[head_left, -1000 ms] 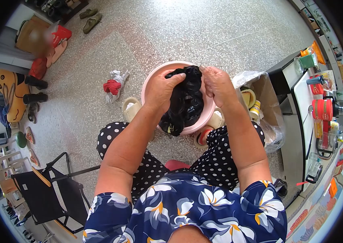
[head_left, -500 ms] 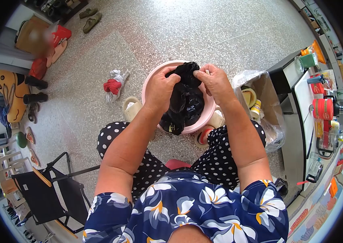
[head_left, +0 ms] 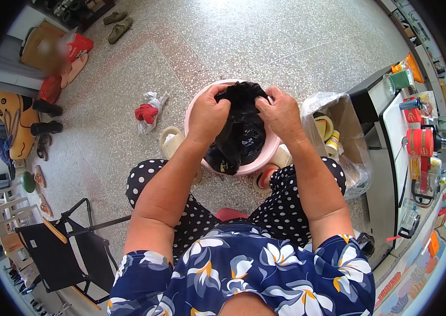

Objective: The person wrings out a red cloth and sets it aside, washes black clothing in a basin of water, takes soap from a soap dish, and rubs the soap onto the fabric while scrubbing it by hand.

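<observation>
A pink basin (head_left: pixel 197 102) stands on the floor between my feet. Inside it lies a crumpled, shiny black plastic bag (head_left: pixel 244 134), its upper edge raised toward the far rim. My left hand (head_left: pixel 211 113) is closed on that edge, thumb against fingers, at the basin's left side. Pinching the same edge from the right is my right hand (head_left: pixel 280 111). Between the two hands the bag is spread in folds. What lies beneath the bag in the basin is hidden.
A lined waste bin (head_left: pixel 357 138) with discarded packaging stands right, beside a cabinet (head_left: pixel 383 174) crowded with jars and bottles. Red and white cloths (head_left: pixel 149 111) lie on the floor left of the basin. A black folding chair (head_left: pixel 49 253) stands lower left.
My hands have moved slightly apart, the left a little lower and outward. The bunched black plastic between them has been spread wider.
</observation>
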`<move>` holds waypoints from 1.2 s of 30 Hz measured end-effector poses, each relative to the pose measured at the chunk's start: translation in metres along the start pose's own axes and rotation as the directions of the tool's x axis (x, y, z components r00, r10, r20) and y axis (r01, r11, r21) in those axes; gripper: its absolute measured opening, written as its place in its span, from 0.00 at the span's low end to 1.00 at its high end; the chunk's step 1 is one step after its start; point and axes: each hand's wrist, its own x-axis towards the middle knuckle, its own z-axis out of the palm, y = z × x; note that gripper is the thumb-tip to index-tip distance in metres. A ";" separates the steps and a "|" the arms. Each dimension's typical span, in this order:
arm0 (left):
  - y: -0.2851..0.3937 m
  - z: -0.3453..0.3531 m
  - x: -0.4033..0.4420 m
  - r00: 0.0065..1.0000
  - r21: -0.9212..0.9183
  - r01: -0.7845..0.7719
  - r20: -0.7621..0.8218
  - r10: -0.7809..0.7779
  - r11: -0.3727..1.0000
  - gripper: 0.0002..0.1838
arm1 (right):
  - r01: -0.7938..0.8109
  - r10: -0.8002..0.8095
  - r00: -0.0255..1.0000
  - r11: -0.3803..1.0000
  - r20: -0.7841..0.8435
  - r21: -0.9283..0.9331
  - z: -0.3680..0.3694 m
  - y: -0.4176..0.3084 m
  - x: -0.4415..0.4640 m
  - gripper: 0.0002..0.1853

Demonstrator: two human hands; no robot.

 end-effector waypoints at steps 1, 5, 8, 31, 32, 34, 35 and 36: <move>0.002 -0.003 0.001 0.997 0.127 0.007 -0.073 0.003 0.992 0.14 | 0.011 -0.014 1.000 0.992 -0.025 -0.124 -0.005 -0.005 -0.001 0.16; 0.010 -0.013 0.004 0.961 0.277 -0.033 -0.254 0.107 0.960 0.12 | -0.010 -0.040 0.989 0.942 -0.140 -0.336 -0.013 -0.001 0.005 0.15; 0.010 -0.013 0.003 0.922 0.445 -0.194 -0.221 0.317 0.874 0.10 | 0.070 -0.107 0.988 0.952 -0.108 -0.298 -0.010 0.004 0.005 0.15; -0.007 -0.002 0.007 0.997 -0.017 -0.066 -0.041 0.066 0.998 0.08 | -0.522 0.218 0.796 0.718 0.564 0.459 -0.001 -0.011 -0.011 0.13; -0.007 -0.006 0.009 0.997 -0.018 -0.066 -0.041 0.066 0.998 0.08 | -0.467 0.244 0.845 0.771 0.477 0.433 -0.003 -0.013 -0.009 0.12; -0.004 -0.017 0.011 0.952 0.442 -0.202 -0.123 0.282 0.874 0.11 | -0.411 0.258 0.887 0.821 0.384 0.397 -0.003 -0.003 -0.003 0.11; -0.001 -0.020 0.010 0.951 0.441 -0.203 -0.124 0.284 0.874 0.11 | -0.254 0.182 0.954 0.911 0.237 0.325 -0.001 0.014 0.003 0.11; 0.004 -0.022 0.008 0.923 0.614 -0.249 -0.084 0.376 0.749 0.13 | -0.101 0.081 0.992 0.969 0.096 0.224 -0.001 0.029 0.009 0.11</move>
